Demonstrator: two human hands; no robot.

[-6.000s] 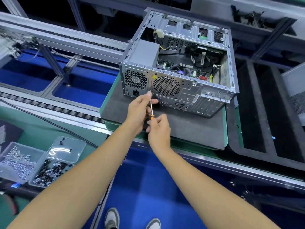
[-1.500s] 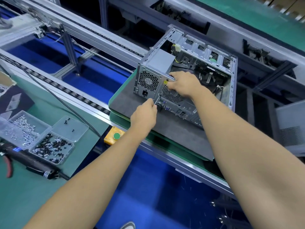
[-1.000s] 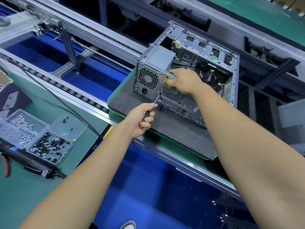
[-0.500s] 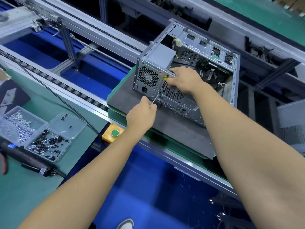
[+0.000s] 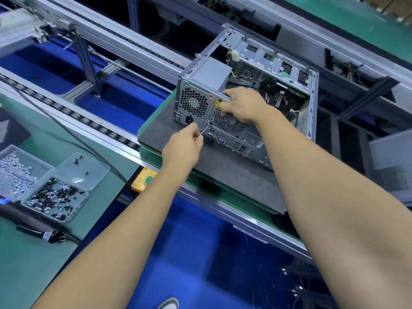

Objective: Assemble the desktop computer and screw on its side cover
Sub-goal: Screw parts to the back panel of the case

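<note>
- Clear plastic compartment trays of silver and black screws (image 5: 48, 186) sit at the green bench's left edge, probably within reach for fastening.
- The left hand (image 5: 182, 148) grips a slim screwdriver (image 5: 206, 129), its tip at the rear panel beside the round fan grille.
- The open grey metal computer case (image 5: 245, 97) lies on a dark foam mat (image 5: 234, 175), cover off; the right hand (image 5: 242, 105) grips its top rear edge, apparently steadying it.
- A yellow warning sticker shows; no text is legible.

The left hand (image 5: 181, 148) covers most of the screwdriver (image 5: 205, 130). The right hand (image 5: 239, 105) hides part of the computer case (image 5: 310, 103). The screw is too small to see.
</note>
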